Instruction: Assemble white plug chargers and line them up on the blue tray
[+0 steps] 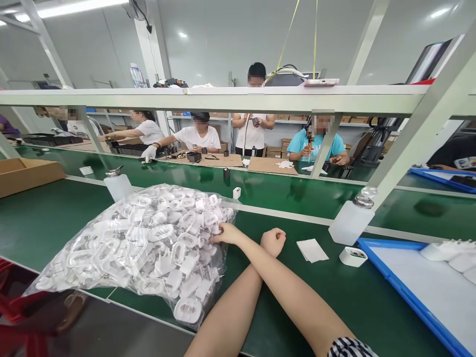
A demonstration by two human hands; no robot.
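Observation:
My forearms cross over the green work surface, the right one on top. My right hand (227,233) reaches left to the right side of a large clear plastic bag (219,292). Its fingers are closed among the white plastic housings (161,232) there, and what they pinch is hidden. To the right, my left hand (273,242) rests curled on the surface; whatever its fingers may hold cannot be seen. A folded white paper (312,250) lies just right of it. Beyond that sits a single white housing (353,256), with dark parts showing inside.
A blue-edged tray (394,282) with white pieces stands at right. Two pump bottles (351,220) (118,186) stand near the green conveyor belt (275,191), which carries small pieces. A slanted post (416,109) rises at right. Several co-workers sit or stand across the line.

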